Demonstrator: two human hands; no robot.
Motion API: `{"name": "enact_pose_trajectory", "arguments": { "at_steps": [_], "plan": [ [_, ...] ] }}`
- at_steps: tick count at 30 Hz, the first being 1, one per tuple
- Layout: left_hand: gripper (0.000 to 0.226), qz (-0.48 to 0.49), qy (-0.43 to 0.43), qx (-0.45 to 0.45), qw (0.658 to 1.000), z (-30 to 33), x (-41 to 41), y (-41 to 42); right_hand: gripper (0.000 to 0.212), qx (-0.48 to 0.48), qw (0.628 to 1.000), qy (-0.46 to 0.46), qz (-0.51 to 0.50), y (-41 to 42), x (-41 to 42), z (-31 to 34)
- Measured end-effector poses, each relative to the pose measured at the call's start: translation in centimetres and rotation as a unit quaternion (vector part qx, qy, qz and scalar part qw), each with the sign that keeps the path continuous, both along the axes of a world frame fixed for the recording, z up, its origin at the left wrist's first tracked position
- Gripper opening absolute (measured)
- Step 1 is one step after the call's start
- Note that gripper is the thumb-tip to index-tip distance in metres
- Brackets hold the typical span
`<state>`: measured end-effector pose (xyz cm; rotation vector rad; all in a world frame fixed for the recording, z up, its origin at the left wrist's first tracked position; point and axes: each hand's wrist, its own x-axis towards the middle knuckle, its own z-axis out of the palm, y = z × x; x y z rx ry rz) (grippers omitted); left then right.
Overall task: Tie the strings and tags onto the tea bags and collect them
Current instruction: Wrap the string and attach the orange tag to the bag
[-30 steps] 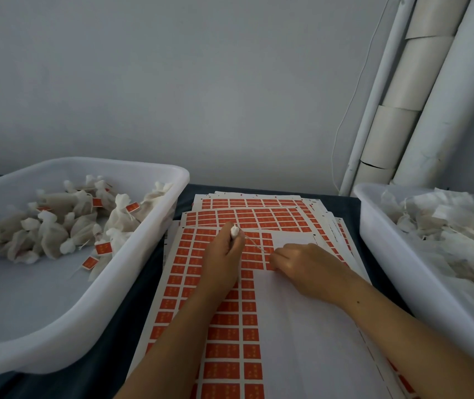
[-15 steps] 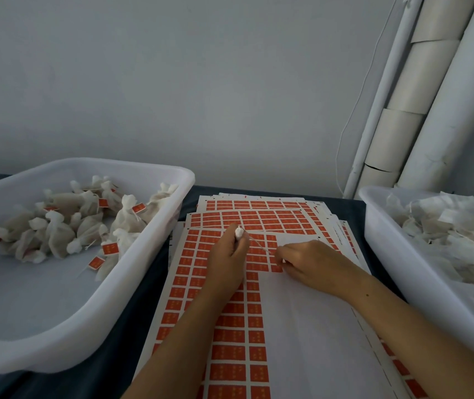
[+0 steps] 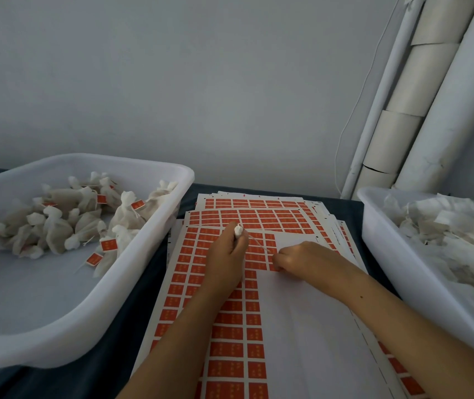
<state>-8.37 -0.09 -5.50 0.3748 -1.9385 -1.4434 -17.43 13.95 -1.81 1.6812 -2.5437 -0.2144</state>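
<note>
Fingers of the left hand point(image 3: 224, 254) were curled round a tea bag point(image 3: 238, 231), its white top poking out above the tag sheet point(image 3: 230, 326). Right hand point(image 3: 302, 259) pinched the string point(image 3: 259, 243) end down on the orange tags. Finished bags point(image 3: 66, 223) lay in the left tub point(image 3: 132, 286); untied ones point(image 3: 446, 234) in the right tub point(image 3: 379, 240).

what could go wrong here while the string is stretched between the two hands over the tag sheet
1. The thin string runs taut from the tea bag in the left hand to the right hand; a hard pull might snap it or slip the grip.
2. The right hand picks at an orange tag on the sheet; it may tear or lift neighbouring tags.
</note>
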Motion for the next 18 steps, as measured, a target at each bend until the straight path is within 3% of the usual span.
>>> {"name": "enact_pose_trajectory", "arguments": {
  "at_steps": [4,8,13,18],
  "plan": [
    [0.028,0.000,-0.005,0.004,1.000,0.1,0.1,0.1,0.027,0.010,1.000,-0.004,-0.001,-0.3,0.1,0.1],
    [0.027,-0.001,-0.007,0.007,1.000,0.2,0.3,0.1,0.045,-0.011,0.997,0.070,0.036,0.0,0.2,-1.1],
    [0.027,-0.003,0.000,0.017,1.000,0.3,0.3,0.3,0.042,-0.044,0.997,0.054,0.028,0.0,0.0,-1.4],
    [0.024,-0.038,0.007,0.083,0.996,0.8,0.6,0.0,0.035,-0.076,0.996,0.038,0.002,-0.4,-0.4,-1.0]
  ]
}}
